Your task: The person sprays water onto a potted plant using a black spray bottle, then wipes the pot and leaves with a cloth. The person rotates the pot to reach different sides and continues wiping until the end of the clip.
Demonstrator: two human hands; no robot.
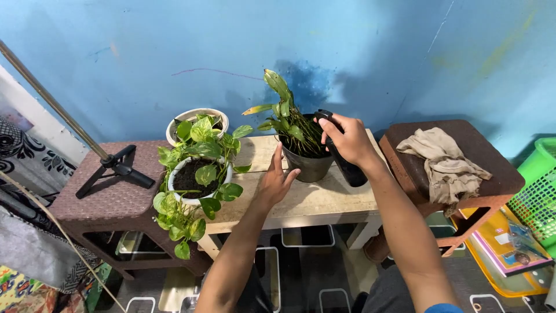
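Right hand is clenching its grip around a black spray bottle, nozzle end up by the fingers, bottle body hanging down just beside the dark pot. Left hand is lying open, palm and fingers touching the dark pot's left wall, grasping nothing. The pot is sitting on the wooden desk, holding a thin-leaved plant.

Risks, as a judgement: the bottle is hanging tilted over the desk's right part, so a slack grip could be dropping it onto the desk or off the edge. The left hand is only pressing one side, so a push could be sliding or tipping the pot toward the bottle. The pothos in the white pot is standing near the left wrist; its trailing leaves could be getting snagged.

Hard to make out: the nozzle and trigger are mostly covered by fingers, so spray direction is unclear. Liquid level is not showing through the black body. The second white pot behind is half hidden by leaves. The brown cloth on the stool is hiding whatever lies under it.
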